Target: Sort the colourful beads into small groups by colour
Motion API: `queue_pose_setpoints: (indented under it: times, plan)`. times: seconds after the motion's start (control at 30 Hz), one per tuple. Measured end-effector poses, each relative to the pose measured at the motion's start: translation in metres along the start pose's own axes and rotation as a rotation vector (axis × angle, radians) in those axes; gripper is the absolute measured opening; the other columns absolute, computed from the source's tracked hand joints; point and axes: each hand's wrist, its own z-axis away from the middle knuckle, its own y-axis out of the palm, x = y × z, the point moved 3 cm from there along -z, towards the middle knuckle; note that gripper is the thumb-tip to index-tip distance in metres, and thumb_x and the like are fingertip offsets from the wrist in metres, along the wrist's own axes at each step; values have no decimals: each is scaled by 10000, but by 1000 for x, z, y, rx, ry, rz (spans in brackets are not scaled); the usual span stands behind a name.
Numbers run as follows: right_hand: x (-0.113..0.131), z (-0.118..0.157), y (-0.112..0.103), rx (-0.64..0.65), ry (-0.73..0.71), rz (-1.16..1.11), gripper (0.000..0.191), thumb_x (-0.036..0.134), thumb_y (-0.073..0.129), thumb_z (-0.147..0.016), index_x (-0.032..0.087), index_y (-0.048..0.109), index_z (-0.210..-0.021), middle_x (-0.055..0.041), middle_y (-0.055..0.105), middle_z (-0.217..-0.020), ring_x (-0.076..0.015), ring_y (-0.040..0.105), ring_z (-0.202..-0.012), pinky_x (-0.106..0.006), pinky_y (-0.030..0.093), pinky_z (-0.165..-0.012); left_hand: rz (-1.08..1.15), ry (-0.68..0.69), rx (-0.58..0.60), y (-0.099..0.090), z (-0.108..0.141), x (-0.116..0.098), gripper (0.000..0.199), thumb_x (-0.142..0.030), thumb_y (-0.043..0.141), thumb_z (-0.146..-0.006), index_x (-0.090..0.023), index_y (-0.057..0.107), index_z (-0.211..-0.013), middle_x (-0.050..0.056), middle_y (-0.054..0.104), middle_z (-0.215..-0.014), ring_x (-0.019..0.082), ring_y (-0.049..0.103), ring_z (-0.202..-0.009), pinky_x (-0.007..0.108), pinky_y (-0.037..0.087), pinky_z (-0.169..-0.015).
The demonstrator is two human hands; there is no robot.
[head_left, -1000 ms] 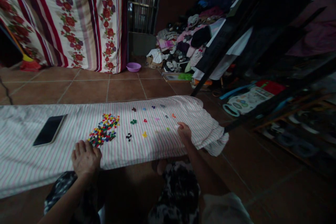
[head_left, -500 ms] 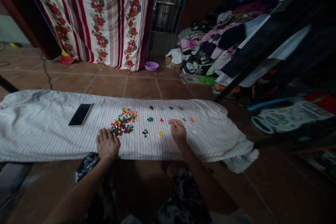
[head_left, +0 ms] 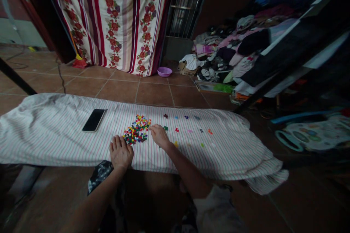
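A mixed heap of small coloured beads [head_left: 136,129] lies on the striped cloth [head_left: 207,160]. My left hand [head_left: 121,151] rests flat beside the heap's near left side, fingers stretched out, fingertips close to the beads. At the heap's right edge is my right hand [head_left: 160,136], thumb and fingers drawn together in a pinch; whatever they may hold is too small to see. Small single-colour groups sit to the right, among them green beads [head_left: 165,128], red beads [head_left: 177,130], yellow beads [head_left: 176,144] and orange beads [head_left: 210,131]. My right hand partly covers a dark group.
A phone [head_left: 94,120] lies on the cloth left of the heap. Beyond the cloth are a tiled floor, a purple basin [head_left: 164,72] and a flowered curtain [head_left: 128,25]. Piled clothes [head_left: 218,49] stand at the back right.
My right hand has moved left from among the sorted groups to the heap's edge. My left hand stays beside the heap. The whole view has shifted slightly.
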Motion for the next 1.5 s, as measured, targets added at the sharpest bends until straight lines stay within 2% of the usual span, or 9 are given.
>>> queue_pose_setpoints:
  times: [0.23,0.53,0.7,0.9,1.2,1.33,1.5]
  plan:
    - [10,-32,4,70,137,127,373,124,379,-927,188,683,-1133,-99,642,-1078,-191,534,-1052,-281,372,-946,2,11,3,0,0,0,584,-291,381,-839,29,475,-1318,272,440,-1400,343,324,-1379,515,253,-1128]
    - [4,-48,8,118,224,164,368,147,377,-940,215,691,-1119,-107,650,-1072,-199,543,-1023,-279,378,-914,25,4,7,2,0,1,589,-295,384,-839,23,466,-1328,266,425,-1415,339,300,-1394,513,236,-1137]
    - [2,-54,10,112,241,177,314,193,418,-942,213,684,-1107,-102,656,-1060,-192,550,-1029,-271,382,-914,38,-11,23,0,-1,0,592,-295,382,-835,19,464,-1330,262,419,-1422,338,302,-1393,518,242,-1133]
    - [2,-60,9,151,228,184,322,160,421,-925,220,671,-1119,-94,655,-1079,-188,566,-1025,-264,396,-881,2,7,9,1,0,0,584,-298,374,-841,16,473,-1324,259,434,-1411,339,320,-1383,510,253,-1127]
    - [5,-65,14,176,266,168,265,141,479,-877,192,679,-1042,-85,659,-1093,-182,584,-1026,-261,414,-869,26,-4,11,1,0,0,586,-303,380,-833,-2,476,-1326,253,433,-1415,332,315,-1389,519,250,-1127]
    - [8,-65,11,207,296,189,271,139,490,-856,161,677,-1051,-122,659,-1092,-202,595,-1026,-283,430,-860,32,-7,16,0,0,0,591,-302,369,-835,10,472,-1325,259,424,-1419,339,308,-1391,518,240,-1133]
    - [12,-66,10,229,312,174,288,120,499,-831,187,667,-1054,-112,645,-1131,-208,595,-1033,-297,441,-841,-5,20,-7,0,0,0,584,-304,363,-842,19,480,-1313,268,443,-1400,342,329,-1377,514,257,-1125]
